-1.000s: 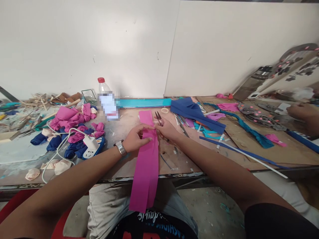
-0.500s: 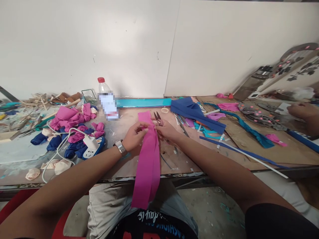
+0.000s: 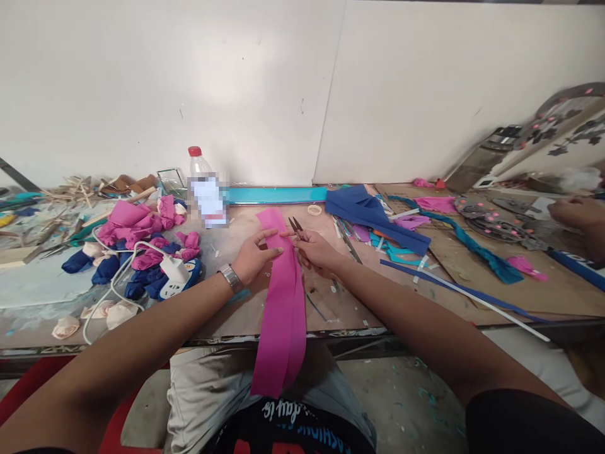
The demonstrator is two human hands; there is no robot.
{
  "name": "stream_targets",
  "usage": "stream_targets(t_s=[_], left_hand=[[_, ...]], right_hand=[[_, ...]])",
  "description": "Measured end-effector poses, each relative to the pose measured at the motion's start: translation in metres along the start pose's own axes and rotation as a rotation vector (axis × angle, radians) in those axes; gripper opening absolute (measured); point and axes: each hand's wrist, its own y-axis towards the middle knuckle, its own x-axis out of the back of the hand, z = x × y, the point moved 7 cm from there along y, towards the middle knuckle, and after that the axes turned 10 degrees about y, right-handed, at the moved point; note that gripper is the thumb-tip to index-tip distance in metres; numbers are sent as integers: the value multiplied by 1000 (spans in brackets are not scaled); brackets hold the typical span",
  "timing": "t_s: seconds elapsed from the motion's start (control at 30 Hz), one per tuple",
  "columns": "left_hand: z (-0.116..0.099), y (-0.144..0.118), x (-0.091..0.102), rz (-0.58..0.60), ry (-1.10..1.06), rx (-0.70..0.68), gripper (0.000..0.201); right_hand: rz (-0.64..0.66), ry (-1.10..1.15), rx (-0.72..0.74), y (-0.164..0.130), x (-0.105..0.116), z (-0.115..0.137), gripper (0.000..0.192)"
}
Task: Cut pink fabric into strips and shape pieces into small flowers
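Observation:
A long pink strip of crepe paper or cloth (image 3: 280, 315) runs from the table over its front edge towards my lap. My left hand (image 3: 255, 255) pinches the strip near its far end, thumb on top, a metal watch on the wrist. In my right hand (image 3: 314, 251) is a pair of small dark scissors (image 3: 296, 225), blades pointing away and up. The fingers of that hand also touch the right edge of the pink strip, where a second layer or fold shows. Some of the right fingers are hidden behind the hand.
Pink and navy bundles (image 3: 137, 227) lie at left beside a power strip (image 3: 174, 287) with a white cable. Behind stands a bottle with a red cap (image 3: 194, 151). Navy folded material (image 3: 359, 205) and a white stick (image 3: 486, 302) lie right. Another person's hand (image 3: 574, 211) is at far right.
The far end of the pink strip has tilted a little to the left and lies flatter. My left hand's fingers have shifted slightly on it. The scissors stay in my right hand.

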Motion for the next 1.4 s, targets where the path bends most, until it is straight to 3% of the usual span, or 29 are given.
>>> stream_targets(t_s=[0.1,0.27,0.53,0.63,0.77,0.87,1.0,1.1,1.4], left_hand=[[-4,-2,-1,17,56,-10,74],[-15,-1,3,-40,87,-137,73],[-13,2,12,-102,21,-191,77],[-12,3,17,-169,85,-231,68],[-17,1,25,-293,330,-235,41],[-21,-1,17,-169,338,-221,23],[-23,-6,-6,115,188,-206,31],[-24,-11,-17,225,137,-220,33],[-18,-7,-9,112,175,-151,45]], right_hand=[[-77,-97,4,0,6,1,33],[-161,-184,-4,2,17,1,26],[-28,1,31,3,5,0,45],[-63,12,121,9,11,5,42],[-179,8,215,15,27,10,47],[-201,45,255,14,30,14,53],[-159,46,290,9,22,21,54],[-140,17,299,5,16,25,52],[-92,8,285,-2,8,30,53]])
